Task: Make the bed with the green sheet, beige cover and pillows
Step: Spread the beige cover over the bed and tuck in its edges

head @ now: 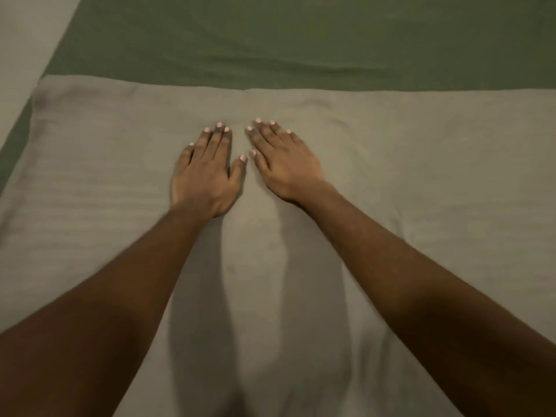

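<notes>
The beige cover [421,182] lies spread over most of the bed, its far edge running straight across and leaving a band of the green sheet [301,40] bare beyond it. That sheet looks mostly flat, with a few shallow creases near the cover's edge. No pillows are in view.

Both hands rest palm-down on the cover near its far edge, close beside each other with the thumbs almost meeting. The left hand [207,173] and the right hand [285,167] each have the grip apart: fingers stretched flat on the cloth, closed on nothing. This looks like smoothing, probably the start of a sweep outward from the middle.

The main risk is drag. Pressing hard while sliding could pull the cover with the palms, skewing the far edge or bunching cloth into new ridges, such as the soft folds already showing under the forearms. The sheet beneath could also shift and wrinkle unseen. At the left, a pale surface [27,55] borders the bed; what it is cannot be told.
</notes>
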